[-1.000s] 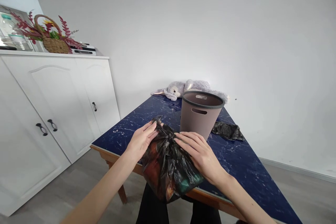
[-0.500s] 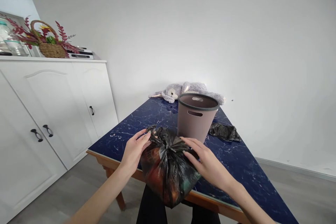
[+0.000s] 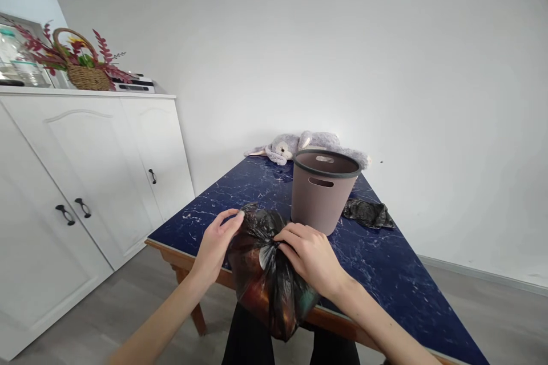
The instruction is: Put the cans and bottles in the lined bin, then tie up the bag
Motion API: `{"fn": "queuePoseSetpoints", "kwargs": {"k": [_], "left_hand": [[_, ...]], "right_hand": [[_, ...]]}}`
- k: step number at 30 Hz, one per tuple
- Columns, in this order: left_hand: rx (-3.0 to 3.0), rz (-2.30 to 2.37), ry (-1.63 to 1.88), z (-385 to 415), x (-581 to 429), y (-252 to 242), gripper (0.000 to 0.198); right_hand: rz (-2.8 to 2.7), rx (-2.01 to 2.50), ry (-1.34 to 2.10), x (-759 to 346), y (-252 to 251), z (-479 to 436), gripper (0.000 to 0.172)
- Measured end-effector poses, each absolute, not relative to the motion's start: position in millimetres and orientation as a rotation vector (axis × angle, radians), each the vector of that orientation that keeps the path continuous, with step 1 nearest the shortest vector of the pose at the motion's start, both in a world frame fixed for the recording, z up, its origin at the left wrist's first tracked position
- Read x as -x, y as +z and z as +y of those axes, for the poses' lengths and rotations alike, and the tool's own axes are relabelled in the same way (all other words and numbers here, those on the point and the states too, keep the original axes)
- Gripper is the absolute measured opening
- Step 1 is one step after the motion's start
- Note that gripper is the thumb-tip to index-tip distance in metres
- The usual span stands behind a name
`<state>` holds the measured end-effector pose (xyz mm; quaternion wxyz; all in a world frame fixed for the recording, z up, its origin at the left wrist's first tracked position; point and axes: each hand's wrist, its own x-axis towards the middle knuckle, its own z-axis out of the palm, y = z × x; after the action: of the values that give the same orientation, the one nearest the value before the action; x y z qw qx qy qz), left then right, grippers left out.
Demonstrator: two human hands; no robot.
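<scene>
A full black plastic bag [image 3: 274, 291], thin enough to show red and green contents, hangs partly over the front edge of the blue marbled table [image 3: 231, 194]. Its top is gathered into a twisted neck. My left hand [image 3: 217, 242] pinches the loose plastic at the bag's upper left. On the other side, my right hand [image 3: 310, 254] has its fingers closed on the gathered neck. Just behind the bag stands an upright brownish bin [image 3: 319, 199] with a dark rim and handle slots.
A crumpled black bag [image 3: 369, 214] lies right of the bin. Along the wall at the back is a grey plush rabbit [image 3: 291, 145]. To the left, a white cabinet [image 3: 94, 165] holds a flower basket [image 3: 88, 77] and plastic bottles [image 3: 25, 65].
My right hand has moved left from the bag's right side onto its neck and closed there. My left hand has shifted only slightly. The view has tilted a little.
</scene>
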<state>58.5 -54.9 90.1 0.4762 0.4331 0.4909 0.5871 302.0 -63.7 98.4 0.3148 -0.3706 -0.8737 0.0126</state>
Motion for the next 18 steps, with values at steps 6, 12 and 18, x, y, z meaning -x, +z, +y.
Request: {"fn": "queuePoseSetpoints", "kwargs": {"k": [6, 12, 18], "left_hand": [[-0.968, 1.203, 1.661, -35, -23, 62, 0.063], [-1.249, 1.476, 1.561, -17, 4, 27, 0.070], [-1.541, 1.542, 1.385, -9, 6, 13, 0.063]], "right_hand": [[-2.085, 0.959, 0.227, -343, 122, -91, 0.017], [-1.881, 1.190, 0.365, -418, 139, -106, 0.025], [-1.904, 1.302, 0.244, -502, 135, -98, 0.038]]}}
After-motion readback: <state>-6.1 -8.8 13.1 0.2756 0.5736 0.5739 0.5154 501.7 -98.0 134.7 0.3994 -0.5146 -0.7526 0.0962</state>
